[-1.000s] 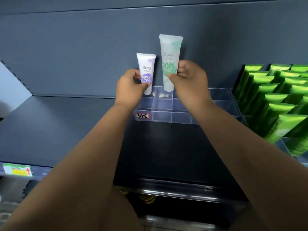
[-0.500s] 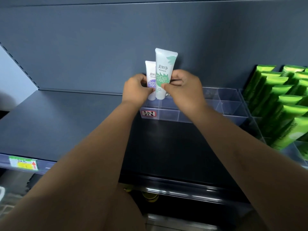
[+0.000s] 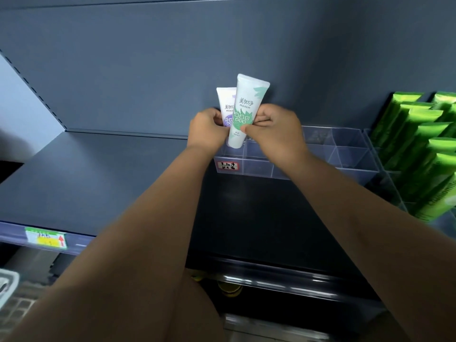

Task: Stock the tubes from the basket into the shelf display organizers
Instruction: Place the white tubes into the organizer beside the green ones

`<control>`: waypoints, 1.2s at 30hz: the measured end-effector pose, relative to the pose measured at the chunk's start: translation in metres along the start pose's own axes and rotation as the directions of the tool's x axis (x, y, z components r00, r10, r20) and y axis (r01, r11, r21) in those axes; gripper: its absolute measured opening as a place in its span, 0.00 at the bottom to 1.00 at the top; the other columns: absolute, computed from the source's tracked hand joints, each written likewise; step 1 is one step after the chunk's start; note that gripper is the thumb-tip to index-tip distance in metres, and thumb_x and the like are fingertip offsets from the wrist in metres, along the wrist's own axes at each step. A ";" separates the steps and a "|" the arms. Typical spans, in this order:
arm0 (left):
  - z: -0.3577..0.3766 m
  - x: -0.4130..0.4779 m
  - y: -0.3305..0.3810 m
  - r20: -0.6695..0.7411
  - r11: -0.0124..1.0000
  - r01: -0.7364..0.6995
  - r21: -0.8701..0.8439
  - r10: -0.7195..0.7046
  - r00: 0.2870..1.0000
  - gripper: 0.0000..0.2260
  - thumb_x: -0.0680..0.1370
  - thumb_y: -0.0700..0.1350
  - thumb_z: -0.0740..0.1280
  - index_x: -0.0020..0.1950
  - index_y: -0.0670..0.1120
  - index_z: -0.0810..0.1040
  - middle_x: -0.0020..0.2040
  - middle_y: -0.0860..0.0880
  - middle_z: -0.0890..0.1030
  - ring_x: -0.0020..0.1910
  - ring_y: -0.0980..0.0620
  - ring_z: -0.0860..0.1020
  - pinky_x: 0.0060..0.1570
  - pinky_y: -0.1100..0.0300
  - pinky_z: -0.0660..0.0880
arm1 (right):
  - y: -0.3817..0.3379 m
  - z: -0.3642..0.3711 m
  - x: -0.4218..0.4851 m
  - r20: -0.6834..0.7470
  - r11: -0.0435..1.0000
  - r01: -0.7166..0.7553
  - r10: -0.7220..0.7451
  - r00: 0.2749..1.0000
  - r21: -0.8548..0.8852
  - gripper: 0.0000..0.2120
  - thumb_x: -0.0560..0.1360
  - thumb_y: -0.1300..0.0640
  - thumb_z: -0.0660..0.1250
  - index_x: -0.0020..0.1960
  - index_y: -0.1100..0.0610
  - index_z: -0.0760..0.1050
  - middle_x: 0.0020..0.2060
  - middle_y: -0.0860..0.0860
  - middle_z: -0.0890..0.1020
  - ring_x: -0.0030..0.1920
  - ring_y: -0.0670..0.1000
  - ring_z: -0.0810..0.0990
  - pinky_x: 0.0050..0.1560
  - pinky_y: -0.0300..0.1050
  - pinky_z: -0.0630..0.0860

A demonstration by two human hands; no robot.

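Observation:
My right hand (image 3: 272, 128) grips a tall white tube with green leaves (image 3: 246, 104), cap down, over the left end of the clear acrylic organizer (image 3: 345, 154). My left hand (image 3: 207, 129) holds a shorter white tube with a purple label (image 3: 226, 104) just behind and left of the green one. The two tubes overlap and both stand nearly upright, the green one tilted slightly right. Their caps are near the organizer's left compartments; whether they are seated I cannot tell.
Rows of bright green tubes (image 3: 419, 144) fill a display at the right. A handwritten label (image 3: 228, 165) is on the organizer's front. The dark shelf (image 3: 98, 181) spreads to the left, with a price tag (image 3: 45, 238) on its edge. A white basket corner (image 3: 7, 285) shows at lower left.
Both hands have come together and lowered; the two tubes, apart one second ago, now overlap over the organizer's left end. The view has shifted, showing more of the green tubes.

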State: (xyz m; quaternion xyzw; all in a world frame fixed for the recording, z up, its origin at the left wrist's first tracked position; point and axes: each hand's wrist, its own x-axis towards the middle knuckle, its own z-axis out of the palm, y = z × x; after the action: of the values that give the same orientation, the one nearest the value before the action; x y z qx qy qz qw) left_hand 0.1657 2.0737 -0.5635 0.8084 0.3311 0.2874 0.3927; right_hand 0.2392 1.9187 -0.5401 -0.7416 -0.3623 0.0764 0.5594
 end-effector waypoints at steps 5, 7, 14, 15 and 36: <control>-0.011 0.001 0.003 -0.021 0.998 0.043 0.041 -0.042 0.999 0.12 0.70 0.42 0.79 0.51 0.43 0.84 0.47 0.51 0.86 0.47 0.52 0.84 0.50 0.52 0.83 | 0.005 0.004 -0.002 0.044 0.998 0.014 -0.011 0.999 -0.062 0.11 0.73 0.62 0.75 0.55 0.56 0.83 0.54 0.47 0.86 0.50 0.40 0.85 0.51 0.45 0.84; -0.018 0.000 0.004 -0.072 0.996 0.052 0.077 -0.046 0.996 0.17 0.71 0.44 0.79 0.57 0.42 0.82 0.49 0.51 0.83 0.50 0.52 0.82 0.51 0.57 0.79 | 0.005 0.005 -0.003 0.052 0.995 0.024 -0.019 0.998 -0.099 0.11 0.73 0.61 0.75 0.55 0.57 0.83 0.55 0.48 0.86 0.51 0.41 0.85 0.52 0.46 0.84; -0.037 -0.024 0.010 0.119 0.994 -0.021 -0.103 0.034 0.992 0.11 0.71 0.28 0.68 0.50 0.39 0.84 0.46 0.47 0.87 0.48 0.50 0.85 0.52 0.56 0.83 | 0.007 0.018 -0.001 0.083 0.989 0.058 -0.047 0.995 -0.139 0.09 0.71 0.62 0.76 0.52 0.58 0.84 0.49 0.48 0.87 0.48 0.44 0.85 0.52 0.51 0.83; -0.037 -0.026 0.011 0.149 0.994 -0.034 -0.104 0.049 0.988 0.13 0.71 0.26 0.66 0.50 0.38 0.84 0.46 0.47 0.87 0.48 0.50 0.85 0.51 0.56 0.83 | 0.008 0.020 -0.002 0.090 0.987 0.063 -0.050 0.995 -0.149 0.10 0.71 0.62 0.76 0.52 0.59 0.83 0.50 0.49 0.87 0.49 0.45 0.85 0.52 0.51 0.83; -0.049 -0.033 0.007 0.197 0.988 -0.077 -0.133 0.103 0.975 0.09 0.74 0.32 0.75 0.53 0.38 0.82 0.50 0.47 0.87 0.48 0.54 0.86 0.53 0.54 0.83 | 0.013 0.032 0.001 0.110 0.943 0.132 -0.103 0.989 -0.306 0.12 0.76 0.55 0.74 0.59 0.57 0.82 0.61 0.51 0.84 0.57 0.51 0.84 0.54 0.49 0.83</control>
State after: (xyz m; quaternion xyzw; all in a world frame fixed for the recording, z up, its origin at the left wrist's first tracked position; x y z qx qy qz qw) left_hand 0.1125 2.0671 -0.5388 0.8216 0.2337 0.2409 0.4607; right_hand 0.2289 1.9425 -0.5626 -0.7936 -0.4390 0.0190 0.4210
